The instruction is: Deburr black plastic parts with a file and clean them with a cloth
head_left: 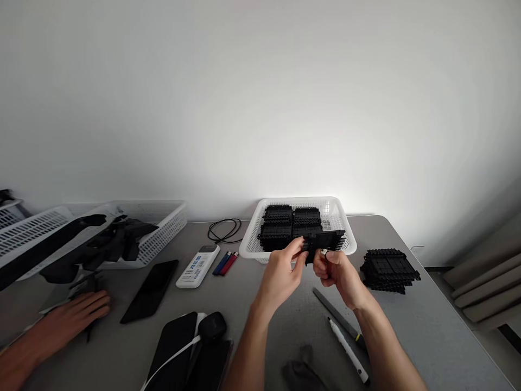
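In front of the white basket [246, 245], my left hand [280, 274] pinches a black plastic part [325, 239] at its left end. My right hand [340, 274] is closed right below the part, fingers curled. A small pale thing [324, 252] shows at its index finger; what it is I cannot make out. Several stacks of similar black ribbed plastic parts [275, 231] lie in the basket. Another stack of these parts [391, 267] lies on the table to the right of my right hand.
On the grey table [443, 347] lie a white marker [348, 350], a dark grey bar-shaped tool [336, 312], a power bank [198, 267], lighters [226, 263], a cable [224, 233] and phones [150, 290]. At left, another person's hand [77, 315] is near baskets [163, 239] with black pieces.
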`<state>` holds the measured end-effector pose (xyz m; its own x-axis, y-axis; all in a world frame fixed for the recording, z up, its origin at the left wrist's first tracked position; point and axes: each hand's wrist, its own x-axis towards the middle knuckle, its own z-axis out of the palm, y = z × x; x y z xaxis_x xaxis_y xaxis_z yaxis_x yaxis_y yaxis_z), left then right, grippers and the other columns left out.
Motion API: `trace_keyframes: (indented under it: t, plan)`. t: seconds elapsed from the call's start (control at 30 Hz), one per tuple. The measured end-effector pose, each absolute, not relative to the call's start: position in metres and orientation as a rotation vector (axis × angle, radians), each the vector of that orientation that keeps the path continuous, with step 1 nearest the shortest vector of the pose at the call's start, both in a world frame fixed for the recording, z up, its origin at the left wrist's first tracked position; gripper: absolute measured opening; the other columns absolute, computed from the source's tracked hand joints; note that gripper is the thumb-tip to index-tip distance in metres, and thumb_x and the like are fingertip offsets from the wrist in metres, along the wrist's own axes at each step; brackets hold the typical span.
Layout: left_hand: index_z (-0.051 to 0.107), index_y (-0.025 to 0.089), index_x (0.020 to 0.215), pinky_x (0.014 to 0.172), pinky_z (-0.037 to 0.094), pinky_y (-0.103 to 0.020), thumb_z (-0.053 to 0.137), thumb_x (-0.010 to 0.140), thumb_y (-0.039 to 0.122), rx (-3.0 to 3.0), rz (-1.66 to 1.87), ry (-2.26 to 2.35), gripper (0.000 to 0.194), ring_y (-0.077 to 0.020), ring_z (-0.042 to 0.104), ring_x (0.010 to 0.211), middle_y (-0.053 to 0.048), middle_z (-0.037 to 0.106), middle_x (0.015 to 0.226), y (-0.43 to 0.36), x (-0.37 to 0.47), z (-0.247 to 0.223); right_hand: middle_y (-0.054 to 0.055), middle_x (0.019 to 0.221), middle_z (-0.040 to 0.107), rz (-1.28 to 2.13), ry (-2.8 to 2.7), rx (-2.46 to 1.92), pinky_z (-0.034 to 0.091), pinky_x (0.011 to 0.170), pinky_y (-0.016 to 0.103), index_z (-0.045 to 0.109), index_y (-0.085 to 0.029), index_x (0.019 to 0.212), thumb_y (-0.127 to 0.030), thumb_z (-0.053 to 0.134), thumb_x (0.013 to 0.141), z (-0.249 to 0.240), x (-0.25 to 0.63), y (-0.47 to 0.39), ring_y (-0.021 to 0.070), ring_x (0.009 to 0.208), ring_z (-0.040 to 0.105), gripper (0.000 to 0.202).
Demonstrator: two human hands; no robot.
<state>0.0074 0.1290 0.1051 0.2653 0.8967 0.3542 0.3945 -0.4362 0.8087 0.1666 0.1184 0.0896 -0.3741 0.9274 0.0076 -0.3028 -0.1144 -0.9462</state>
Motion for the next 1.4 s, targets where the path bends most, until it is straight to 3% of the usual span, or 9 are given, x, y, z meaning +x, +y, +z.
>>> trace_keyframes:
  t: [0.2, 0.33, 0.53, 1.0, 1.27, 1.4]
  plan:
    - [0.063, 0.022, 0.120, 0.080, 0.053, -0.028, 0.048, 0.094, 0.029, 2.082, 1.101, 1.202, 0.031, -0.0199, 0.072, 0.087, -0.008, 0.075, 0.100, 0.128, 0.009, 0.100, -0.003, 0.064, 0.026, 1.719, -1.111, -0.817, 0.014, 0.049, 0.026, 0.034, -0.022, 0.065, -0.048, 0.046, 0.073, 0.087, 0.169, 0.121, 0.0125, 0.058, 0.020, 0.029]
    - [0.061, 0.025, 0.124, 0.073, 0.052, -0.027, 0.047, 0.093, 0.027, 2.163, 1.064, 1.231, 0.035, -0.0214, 0.072, 0.085, -0.008, 0.075, 0.104, 0.129, 0.010, 0.098, -0.004, 0.064, 0.026, 1.752, -1.090, -0.824, 0.013, 0.049, 0.026, 0.033, -0.022, 0.065, -0.047, 0.045, 0.072, 0.087, 0.169, 0.122, 0.0121, 0.057, 0.019, 0.028]
    - [0.058, 0.023, 0.129, 0.071, 0.051, -0.028, 0.043, 0.095, 0.025, 2.310, 1.002, 1.287, 0.037, -0.0221, 0.072, 0.087, -0.008, 0.075, 0.109, 0.129, 0.011, 0.099, -0.004, 0.063, 0.026, 1.792, -1.017, -0.835, 0.012, 0.048, 0.024, 0.035, -0.022, 0.066, -0.045, 0.047, 0.069, 0.091, 0.169, 0.122, 0.0116, 0.057, 0.018, 0.026]
    - [0.059, 0.021, 0.122, 0.071, 0.055, -0.028, 0.049, 0.094, 0.021, 2.355, 1.230, 1.323, 0.030, -0.0215, 0.074, 0.090, -0.008, 0.076, 0.106, 0.130, 0.003, 0.095, -0.005, 0.063, 0.025, 1.904, -0.631, -0.691, 0.014, 0.047, 0.021, 0.037, -0.022, 0.065, -0.044, 0.056, 0.063, 0.105, 0.170, 0.122, 0.0107, 0.057, 0.018, 0.030]
    - [0.058, 0.021, 0.125, 0.064, 0.051, -0.026, 0.045, 0.095, 0.023, 2.388, 1.112, 1.307, 0.032, -0.0190, 0.073, 0.078, -0.006, 0.076, 0.100, 0.128, 0.008, 0.096, -0.005, 0.064, 0.026, 1.823, -0.846, -0.812, 0.013, 0.048, 0.022, 0.037, -0.022, 0.067, -0.048, 0.053, 0.067, 0.098, 0.167, 0.122, 0.0114, 0.058, 0.019, 0.030]
    - [0.060, 0.021, 0.121, 0.069, 0.052, -0.028, 0.046, 0.094, 0.023, 2.266, 1.128, 1.330, 0.031, -0.0213, 0.073, 0.083, -0.008, 0.076, 0.100, 0.128, 0.009, 0.096, -0.003, 0.068, 0.030, 1.769, -0.992, -0.797, 0.015, 0.049, 0.022, 0.041, -0.021, 0.071, -0.054, 0.050, 0.076, 0.098, 0.167, 0.119, 0.0118, 0.061, 0.022, 0.035]
